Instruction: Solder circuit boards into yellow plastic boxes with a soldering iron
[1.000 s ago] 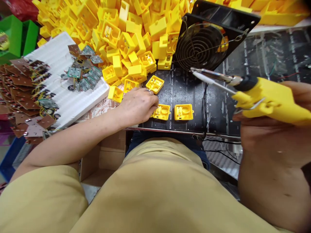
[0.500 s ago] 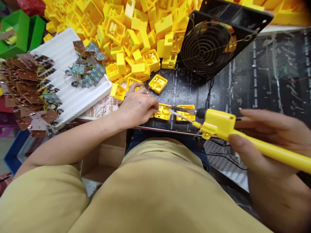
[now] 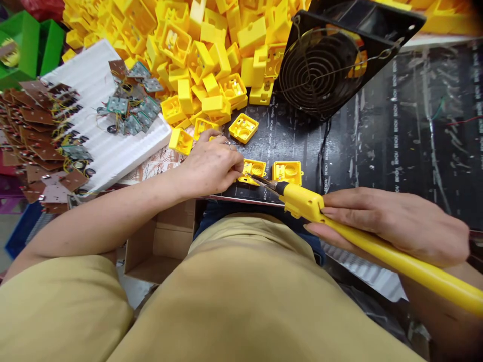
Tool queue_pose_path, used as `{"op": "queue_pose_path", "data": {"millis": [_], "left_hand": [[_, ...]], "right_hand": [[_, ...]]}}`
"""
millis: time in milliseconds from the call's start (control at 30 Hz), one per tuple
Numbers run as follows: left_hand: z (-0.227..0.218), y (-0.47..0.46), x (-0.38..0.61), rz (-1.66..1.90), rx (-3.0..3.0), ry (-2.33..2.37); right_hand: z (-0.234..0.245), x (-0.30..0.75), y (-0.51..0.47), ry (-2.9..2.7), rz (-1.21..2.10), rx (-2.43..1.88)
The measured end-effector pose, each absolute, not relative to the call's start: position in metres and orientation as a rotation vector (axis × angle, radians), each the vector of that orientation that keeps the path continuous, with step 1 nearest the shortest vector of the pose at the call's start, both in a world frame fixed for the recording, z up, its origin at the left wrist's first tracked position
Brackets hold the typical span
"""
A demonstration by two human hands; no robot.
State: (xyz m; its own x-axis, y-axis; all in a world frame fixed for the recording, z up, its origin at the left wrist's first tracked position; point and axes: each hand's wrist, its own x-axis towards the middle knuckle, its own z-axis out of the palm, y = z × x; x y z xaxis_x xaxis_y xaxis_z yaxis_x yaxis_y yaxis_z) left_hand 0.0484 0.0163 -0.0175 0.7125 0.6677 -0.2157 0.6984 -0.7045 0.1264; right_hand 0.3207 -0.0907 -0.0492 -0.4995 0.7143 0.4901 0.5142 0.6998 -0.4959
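Note:
My right hand (image 3: 396, 221) is closed around the yellow handle of a soldering iron (image 3: 305, 201), which points left. Its dark tip end reaches a small yellow plastic case (image 3: 253, 168) at the front of the bench, where a thin metal tube runs beside it. At that case's left edge is my left hand (image 3: 215, 163), fingers bent and pressed together on it; the fingertips are partly hidden. A second open case (image 3: 287, 172) lies just right of the first. Another open case (image 3: 243, 127) sits farther back, beyond my left hand.
A large heap of yellow cases (image 3: 211, 60) fills the back of the black bench (image 3: 377, 146). A black fan (image 3: 320, 70) stands at back right. On the left, a white foam sheet (image 3: 94, 85) bears circuit boards (image 3: 132, 110) with wires, beside stacked brown boards (image 3: 41, 130) and green bins (image 3: 24, 50).
My right hand has swung the soldering iron left and lower, its grip turned so the back of the hand shows. The left hand stays at the case.

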Motion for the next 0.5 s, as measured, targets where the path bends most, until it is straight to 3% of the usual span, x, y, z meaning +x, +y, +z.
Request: {"op": "queue_pose_path", "data": {"millis": [267, 500], "left_hand": [[-0.022, 0.018, 0.048, -0.206, 2.762, 1.051], [-0.024, 0.018, 0.046, -0.191, 2.782, 1.035]], "right_hand": [[-0.027, 0.309, -0.08, -2.277, 0.208, -0.74], [-0.029, 0.325, -0.089, -2.154, 0.297, -1.169]]}}
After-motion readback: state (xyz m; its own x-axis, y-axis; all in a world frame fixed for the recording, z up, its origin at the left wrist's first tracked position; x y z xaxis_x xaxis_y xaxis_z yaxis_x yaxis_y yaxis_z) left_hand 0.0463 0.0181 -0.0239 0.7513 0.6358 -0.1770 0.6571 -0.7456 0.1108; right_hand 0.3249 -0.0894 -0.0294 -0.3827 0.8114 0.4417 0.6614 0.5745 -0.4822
